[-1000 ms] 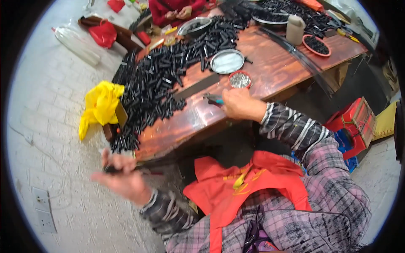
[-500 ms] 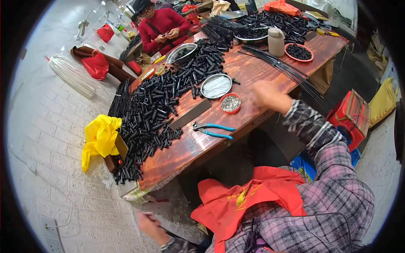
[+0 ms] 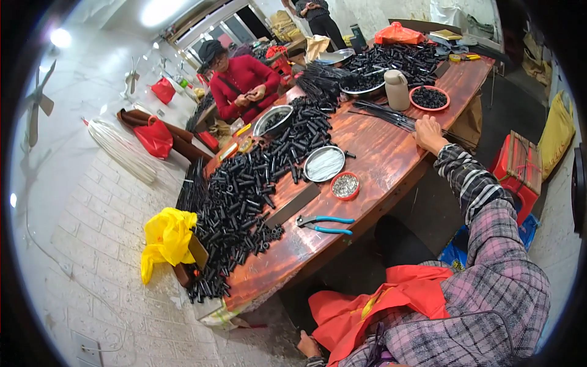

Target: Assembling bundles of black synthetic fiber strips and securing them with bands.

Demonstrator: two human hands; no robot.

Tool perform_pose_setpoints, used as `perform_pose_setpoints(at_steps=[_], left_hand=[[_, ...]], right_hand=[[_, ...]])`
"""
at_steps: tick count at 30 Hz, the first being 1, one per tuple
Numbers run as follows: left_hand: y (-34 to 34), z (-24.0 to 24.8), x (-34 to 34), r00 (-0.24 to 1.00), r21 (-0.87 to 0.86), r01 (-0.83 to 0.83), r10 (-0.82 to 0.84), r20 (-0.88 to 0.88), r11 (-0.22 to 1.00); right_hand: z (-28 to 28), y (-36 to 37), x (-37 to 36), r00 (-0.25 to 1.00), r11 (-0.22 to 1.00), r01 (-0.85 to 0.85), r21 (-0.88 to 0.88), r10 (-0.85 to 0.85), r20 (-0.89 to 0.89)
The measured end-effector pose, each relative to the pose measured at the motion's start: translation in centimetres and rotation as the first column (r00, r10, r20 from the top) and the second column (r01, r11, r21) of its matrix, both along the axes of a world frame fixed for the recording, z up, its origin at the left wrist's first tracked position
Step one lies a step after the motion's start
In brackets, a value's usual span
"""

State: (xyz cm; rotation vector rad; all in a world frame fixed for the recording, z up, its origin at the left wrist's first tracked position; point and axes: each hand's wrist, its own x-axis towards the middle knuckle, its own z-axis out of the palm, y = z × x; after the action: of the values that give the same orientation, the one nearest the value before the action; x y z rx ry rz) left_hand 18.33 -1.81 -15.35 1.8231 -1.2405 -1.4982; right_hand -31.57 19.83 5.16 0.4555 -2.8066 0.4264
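My right hand (image 3: 430, 134) lies over a bundle of thin black rods (image 3: 385, 115) at the table's right edge, fingers bent down around them. The hand hides part of the bundle. Low in the picture, beside the red cloth on my lap, is my left hand (image 3: 309, 345); its fingers are mostly hidden. Blue-handled pliers (image 3: 327, 224) rest near the table's front edge. Behind them stand a small red bowl of little metal parts (image 3: 345, 185) and a metal dish of white strips (image 3: 324, 164). A large heap of black tubular parts (image 3: 251, 183) covers the table's left side.
A beige flask (image 3: 397, 90) and a red dish of small black parts (image 3: 430, 98) stand beyond my right hand. A flat dark bar (image 3: 293, 205) lies by the heap. Yellow bags (image 3: 166, 238) hang at the left corner. Across the table sits a person in red (image 3: 241, 85).
My right hand has moved right and away from me, onto the black rods. My left hand has drawn in toward my lap. The view has shifted, showing more of the room.
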Motion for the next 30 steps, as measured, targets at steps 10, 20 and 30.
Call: perform_pose_setpoints(at_steps=[10,20,30], left_hand=[[-12.7,-20.1,12.6,0.902,-0.155,0.039,0.032,0.431,0.987],[-12.3,-22.6,23.5,0.969,-0.004,0.134,-0.131,0.208,0.991],[1.1,2.9,3.8,0.932,0.182,0.019,-0.083,0.353,0.983]], right_hand=[[-1.5,0.4,-1.4,0.986,0.988,-0.153,-0.022,0.152,-0.067],[-0.5,0.2,-0.7,0.956,0.953,-0.289,0.095,0.292,-0.015],[0.4,0.0,-1.3,0.94,0.86,-0.332,0.388,0.27,0.208]])
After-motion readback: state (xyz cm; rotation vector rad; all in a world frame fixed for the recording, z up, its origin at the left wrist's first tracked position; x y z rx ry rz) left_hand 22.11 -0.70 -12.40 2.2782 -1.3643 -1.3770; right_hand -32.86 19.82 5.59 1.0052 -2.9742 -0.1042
